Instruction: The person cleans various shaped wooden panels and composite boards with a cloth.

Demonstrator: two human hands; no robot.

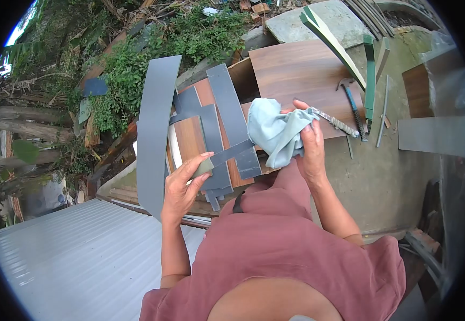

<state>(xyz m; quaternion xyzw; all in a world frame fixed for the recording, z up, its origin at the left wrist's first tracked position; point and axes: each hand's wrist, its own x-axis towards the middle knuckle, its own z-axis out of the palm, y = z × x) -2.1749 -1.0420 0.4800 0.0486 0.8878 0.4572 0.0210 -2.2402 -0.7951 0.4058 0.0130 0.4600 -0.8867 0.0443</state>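
My left hand [181,187] pinches the greenish-grey end of a narrow dark grey strip [231,153] between thumb and fingers. The strip slants up to the right, and its far end meets a bunched light blue cloth [278,131]. My right hand [310,139] is closed on this cloth, which hangs in folds below the fingers. Beyond the right fingertips, a tool with a wrapped handle [344,126] lies on a wood-grain board [296,67]; its other end is hidden by the hand and cloth. Overlapping grey and brown panel pieces [219,120] lie beneath the strip.
A claw hammer [352,107] with a blue handle lies at the board's right side. Green-edged strips [370,80] stick up beside it. One long grey panel [157,128] stands at left, above corrugated roofing [77,262]. A grey board [436,134] is at far right.
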